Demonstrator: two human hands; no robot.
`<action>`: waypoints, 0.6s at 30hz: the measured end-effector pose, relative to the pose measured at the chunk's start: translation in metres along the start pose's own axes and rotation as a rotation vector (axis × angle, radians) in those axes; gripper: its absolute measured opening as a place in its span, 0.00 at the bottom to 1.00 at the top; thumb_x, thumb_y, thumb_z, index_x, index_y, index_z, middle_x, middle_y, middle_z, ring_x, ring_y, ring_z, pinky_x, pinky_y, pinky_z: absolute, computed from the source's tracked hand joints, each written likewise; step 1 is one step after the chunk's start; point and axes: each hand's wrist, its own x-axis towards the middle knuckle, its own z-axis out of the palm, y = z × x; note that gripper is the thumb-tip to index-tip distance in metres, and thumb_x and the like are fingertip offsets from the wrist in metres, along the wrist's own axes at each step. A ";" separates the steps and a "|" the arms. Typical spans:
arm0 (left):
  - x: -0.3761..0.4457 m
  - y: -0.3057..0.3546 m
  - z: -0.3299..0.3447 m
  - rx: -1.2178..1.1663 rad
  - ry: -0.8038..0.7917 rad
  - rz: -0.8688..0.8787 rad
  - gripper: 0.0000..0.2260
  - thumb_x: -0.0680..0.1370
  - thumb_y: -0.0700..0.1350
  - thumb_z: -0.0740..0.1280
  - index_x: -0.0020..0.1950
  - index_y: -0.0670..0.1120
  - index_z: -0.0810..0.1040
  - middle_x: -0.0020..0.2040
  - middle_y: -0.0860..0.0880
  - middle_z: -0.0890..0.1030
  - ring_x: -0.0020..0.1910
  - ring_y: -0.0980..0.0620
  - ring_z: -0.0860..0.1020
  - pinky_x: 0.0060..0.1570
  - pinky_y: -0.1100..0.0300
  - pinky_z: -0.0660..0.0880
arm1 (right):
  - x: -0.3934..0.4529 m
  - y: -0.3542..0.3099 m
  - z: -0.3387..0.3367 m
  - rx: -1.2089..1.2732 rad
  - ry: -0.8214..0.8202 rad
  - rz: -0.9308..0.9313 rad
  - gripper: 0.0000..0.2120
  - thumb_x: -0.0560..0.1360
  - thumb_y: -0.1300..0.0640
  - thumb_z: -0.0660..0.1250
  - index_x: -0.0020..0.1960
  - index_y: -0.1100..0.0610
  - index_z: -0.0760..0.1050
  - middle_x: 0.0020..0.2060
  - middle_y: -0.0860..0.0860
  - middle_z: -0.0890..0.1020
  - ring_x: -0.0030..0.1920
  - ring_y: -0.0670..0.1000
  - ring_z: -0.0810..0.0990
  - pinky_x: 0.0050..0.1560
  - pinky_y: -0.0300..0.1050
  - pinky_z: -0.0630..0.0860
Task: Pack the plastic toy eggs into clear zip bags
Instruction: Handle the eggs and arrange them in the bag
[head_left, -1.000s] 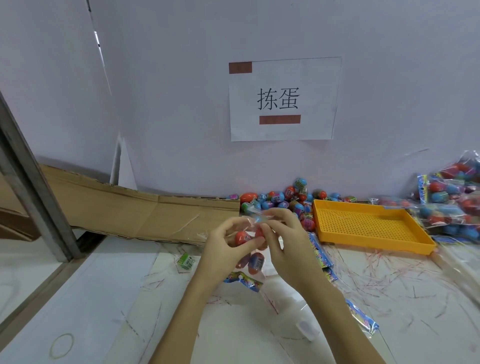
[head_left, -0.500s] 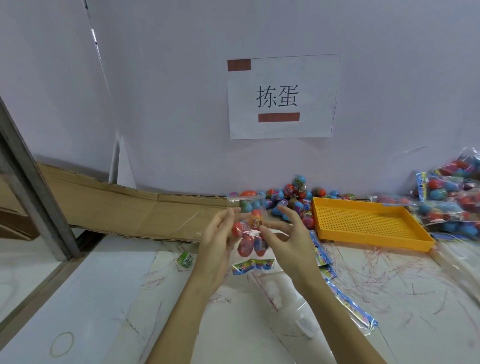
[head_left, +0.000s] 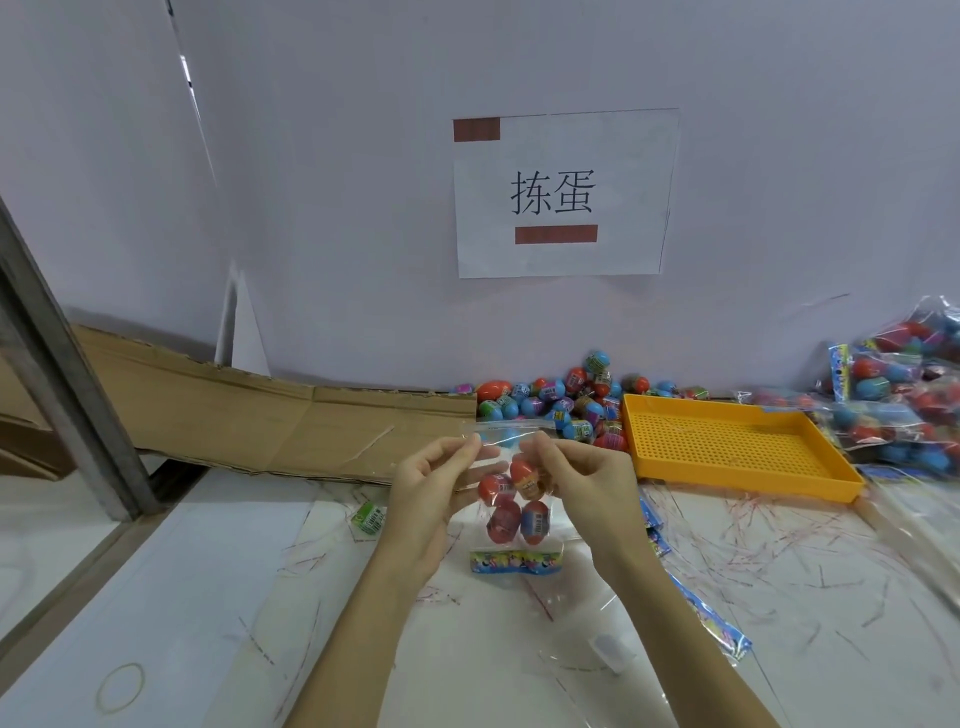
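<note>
Both hands up off the table: I see left hand (head_left: 431, 493) & right hand (head_left: 582, 483) each pinching the top edge of a clear zip bag (head_left: 511, 499), hanging upright btwn them w/ four toy eggs (head_left: 514, 506) inside. Beyond right hand, orange mesh tray (head_left: 727, 447). Loose egg pile (head_left: 566, 405) just past the fingertips, at the wall. Filled bags (head_left: 904, 395) far right.

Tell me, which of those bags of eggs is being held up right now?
The clear zip bag between the left hand and right hand; the other filled bags lie piled at the far right.
</note>
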 end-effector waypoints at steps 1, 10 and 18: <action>0.000 0.000 0.000 -0.026 -0.004 -0.023 0.11 0.82 0.44 0.69 0.57 0.38 0.83 0.53 0.41 0.87 0.53 0.45 0.87 0.48 0.55 0.83 | 0.000 0.000 0.000 -0.001 0.006 0.001 0.10 0.78 0.48 0.71 0.38 0.40 0.85 0.36 0.44 0.87 0.41 0.43 0.86 0.37 0.30 0.78; -0.004 0.000 0.004 0.122 0.111 0.064 0.07 0.80 0.45 0.71 0.55 0.45 0.86 0.47 0.48 0.89 0.46 0.50 0.87 0.36 0.66 0.80 | -0.003 0.001 0.002 -0.392 0.181 -0.212 0.08 0.78 0.58 0.73 0.55 0.48 0.79 0.48 0.42 0.83 0.49 0.42 0.81 0.52 0.37 0.80; -0.007 -0.002 0.006 0.464 0.073 0.358 0.06 0.81 0.42 0.71 0.55 0.47 0.86 0.45 0.53 0.88 0.47 0.53 0.86 0.48 0.59 0.83 | -0.016 -0.001 0.023 -0.699 0.156 -0.628 0.09 0.75 0.59 0.75 0.55 0.57 0.83 0.51 0.54 0.84 0.53 0.55 0.82 0.54 0.47 0.78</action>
